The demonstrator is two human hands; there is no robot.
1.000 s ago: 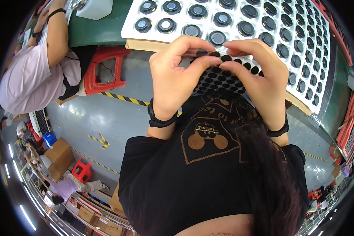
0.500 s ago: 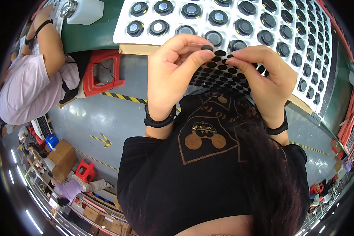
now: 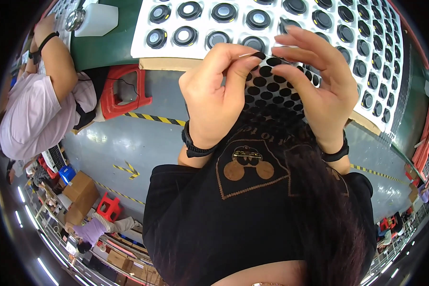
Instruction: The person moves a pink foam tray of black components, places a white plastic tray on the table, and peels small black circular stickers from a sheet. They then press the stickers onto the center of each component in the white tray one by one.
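My left hand [image 3: 212, 93] pinches the top edge of a sheet of black round stickers [image 3: 273, 87] between thumb and fingers. One black disc shows right at its fingertips, beside a thin white edge. The sheet hangs in front of my black shirt, its lower part in shadow. My right hand [image 3: 321, 81] is at the sheet's other side, thumb and fingers apart, with the thumb tip close to the discs. Just beyond both hands lies a white moulded tray [image 3: 140, 35] holding rows of round black parts [image 3: 258, 19], some with silvery centres.
The tray rests on a green tabletop [image 3: 97, 49] with a brown board edge [image 3: 164, 64] under it. A white bottle [image 3: 100, 20] with a metal top stands at the left. Near it a person in a pale shirt [image 3: 26, 107] works beside a red stool [image 3: 121, 93].
My right hand's thumb and fingers have moved apart from a pinch. My left hand has turned slightly and stays closed at the sheet, of which more discs now show.
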